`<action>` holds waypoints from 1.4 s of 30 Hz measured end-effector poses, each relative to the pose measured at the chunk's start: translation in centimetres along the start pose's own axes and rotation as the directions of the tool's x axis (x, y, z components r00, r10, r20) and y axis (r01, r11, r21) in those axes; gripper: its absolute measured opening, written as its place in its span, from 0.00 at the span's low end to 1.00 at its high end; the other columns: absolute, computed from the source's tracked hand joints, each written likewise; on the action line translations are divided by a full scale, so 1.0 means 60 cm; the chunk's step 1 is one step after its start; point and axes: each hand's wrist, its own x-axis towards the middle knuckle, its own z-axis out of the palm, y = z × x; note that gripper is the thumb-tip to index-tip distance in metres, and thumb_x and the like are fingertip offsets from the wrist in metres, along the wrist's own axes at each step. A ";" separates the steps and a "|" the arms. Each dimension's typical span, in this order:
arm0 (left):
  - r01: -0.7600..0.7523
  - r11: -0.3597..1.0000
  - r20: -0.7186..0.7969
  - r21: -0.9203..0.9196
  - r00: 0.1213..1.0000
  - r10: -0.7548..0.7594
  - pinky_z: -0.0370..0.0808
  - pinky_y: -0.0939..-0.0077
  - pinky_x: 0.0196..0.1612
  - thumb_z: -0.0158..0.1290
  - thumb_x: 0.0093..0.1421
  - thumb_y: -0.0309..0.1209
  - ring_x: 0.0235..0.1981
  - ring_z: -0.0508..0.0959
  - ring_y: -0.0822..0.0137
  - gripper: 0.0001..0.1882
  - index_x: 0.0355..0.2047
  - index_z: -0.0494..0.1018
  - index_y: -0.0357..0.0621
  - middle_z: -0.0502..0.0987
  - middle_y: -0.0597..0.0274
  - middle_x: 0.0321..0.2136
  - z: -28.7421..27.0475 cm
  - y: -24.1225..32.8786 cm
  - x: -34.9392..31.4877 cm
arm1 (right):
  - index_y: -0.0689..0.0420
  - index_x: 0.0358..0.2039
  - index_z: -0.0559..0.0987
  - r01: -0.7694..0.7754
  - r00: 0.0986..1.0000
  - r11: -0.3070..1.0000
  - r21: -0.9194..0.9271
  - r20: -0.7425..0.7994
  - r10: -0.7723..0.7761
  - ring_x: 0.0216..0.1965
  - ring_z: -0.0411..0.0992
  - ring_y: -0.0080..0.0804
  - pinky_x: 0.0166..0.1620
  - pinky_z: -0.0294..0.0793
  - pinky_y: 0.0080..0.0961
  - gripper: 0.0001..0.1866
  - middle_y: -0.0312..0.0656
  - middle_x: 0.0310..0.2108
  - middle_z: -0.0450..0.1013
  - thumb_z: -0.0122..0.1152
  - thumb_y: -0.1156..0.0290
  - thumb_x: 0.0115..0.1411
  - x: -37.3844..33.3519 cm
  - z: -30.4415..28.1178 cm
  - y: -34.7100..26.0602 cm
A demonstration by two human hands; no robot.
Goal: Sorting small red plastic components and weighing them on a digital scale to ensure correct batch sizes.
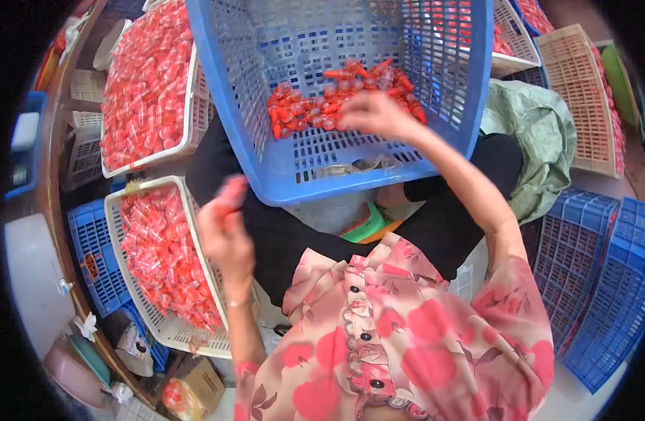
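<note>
R hand point(371, 116) is inside the blue basket point(277, 172), right over the loose red pcs point(298, 112); of the 2 hands it's by far the nearer to that pile. Pile spreads approx. 9 to 3 o'clock across the basket, most of it at the R hand's 9 and 12, less at 3. Pcs lie w/ long axes every which way, no common line. Fingers blur, so can't tell if the R grip is apart, together or on a pc.

L hand point(226, 242) is outside, off the basket's 7 o'clock corner, grip closed on a red-pink bundle point(231, 193); blurred, long axis approx. 1 o'clock. From there the loose pile is also at approx. 1, w/ the blue wall in btwn. Lower white basket point(203, 347) of wrapped red packs point(164, 259) is just beside the L hand, at 8 to 9.

Edges: blue near rim runs below the R hand at 6; R forearm comes in over the near-right corner, approx. 5. Grey-green sack point(540, 133) sits at 3, past the blue wall. Upper white basket point(189, 144) is at the L hand's 11. Room: L hand has open space at 3, over the dark trousers point(280, 249); R hand has bare far wall at 12, beyond the pile.
</note>
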 end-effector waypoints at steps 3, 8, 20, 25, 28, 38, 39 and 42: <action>0.169 0.748 -0.283 0.641 0.959 0.026 0.70 0.65 0.49 0.56 0.59 0.26 0.42 0.75 0.56 0.14 0.45 0.72 0.36 0.75 0.51 0.40 -0.111 -0.097 -0.033 | 0.60 0.43 0.79 -0.306 0.945 0.875 -0.376 -0.233 0.230 0.43 0.74 0.51 0.44 0.74 0.38 0.16 0.51 0.40 0.75 0.62 0.67 0.55 0.062 -0.072 0.102; 0.100 0.908 -0.334 0.408 0.942 0.046 0.70 0.60 0.50 0.56 0.57 0.22 0.46 0.74 0.53 0.14 0.44 0.73 0.35 0.76 0.51 0.40 -0.067 0.033 0.030 | 0.60 0.41 0.76 0.052 0.984 0.568 -0.822 -0.056 -0.172 0.45 0.71 0.54 0.44 0.73 0.44 0.15 0.52 0.42 0.71 0.60 0.70 0.53 0.079 -0.108 0.230; -0.398 0.916 0.631 -0.060 0.696 0.343 0.73 0.50 0.46 0.56 0.54 0.27 0.44 0.73 0.44 0.16 0.42 0.68 0.35 0.73 0.43 0.40 0.516 0.063 0.101 | 0.62 0.39 0.74 -0.074 0.993 0.701 -0.709 -0.115 -0.012 0.41 0.71 0.52 0.44 0.73 0.41 0.10 0.52 0.39 0.71 0.56 0.73 0.57 0.021 -0.138 0.134; 0.122 0.929 0.780 -0.350 0.586 0.217 0.75 0.58 0.43 0.54 0.59 0.29 0.41 0.77 0.53 0.14 0.42 0.67 0.38 0.75 0.49 0.39 0.459 0.075 0.137 | 0.64 0.43 0.72 -0.031 0.997 0.924 -0.380 -0.072 0.004 0.38 0.73 0.44 0.42 0.72 0.34 0.12 0.49 0.37 0.73 0.54 0.73 0.60 -0.046 -0.182 0.026; 0.701 0.576 0.876 -0.421 0.479 0.058 0.74 0.63 0.40 0.53 0.63 0.32 0.38 0.78 0.59 0.11 0.42 0.68 0.40 0.76 0.56 0.37 0.372 0.098 0.158 | 0.64 0.45 0.72 -0.020 0.995 0.967 -0.253 -0.096 -0.005 0.38 0.73 0.38 0.42 0.72 0.31 0.12 0.46 0.36 0.73 0.53 0.74 0.62 -0.056 -0.172 -0.012; 0.815 0.155 0.823 -0.559 0.521 0.227 0.73 0.74 0.37 0.44 0.69 0.44 0.35 0.77 0.69 0.15 0.42 0.68 0.44 0.73 0.64 0.32 0.262 0.093 0.124 | 0.63 0.45 0.73 0.186 0.978 0.981 -0.061 0.110 -0.179 0.31 0.72 0.22 0.33 0.72 0.22 0.10 0.39 0.33 0.73 0.52 0.75 0.64 -0.026 -0.129 -0.117; 0.802 0.187 0.821 -0.567 0.533 0.204 0.74 0.73 0.37 0.43 0.69 0.44 0.35 0.77 0.70 0.15 0.41 0.68 0.44 0.73 0.64 0.31 0.257 0.093 0.119 | 0.63 0.45 0.73 0.284 0.956 0.951 -0.126 0.117 -0.270 0.30 0.72 0.21 0.32 0.71 0.20 0.10 0.38 0.32 0.73 0.52 0.75 0.64 -0.022 -0.125 -0.116; 0.775 0.215 0.803 -0.595 0.558 0.212 0.73 0.73 0.36 0.42 0.69 0.45 0.35 0.76 0.72 0.17 0.41 0.68 0.44 0.73 0.65 0.31 0.255 0.096 0.098 | 0.63 0.45 0.74 0.471 0.882 0.848 -0.242 0.159 -0.444 0.28 0.71 0.18 0.29 0.70 0.18 0.10 0.37 0.31 0.73 0.53 0.74 0.64 -0.016 -0.114 -0.121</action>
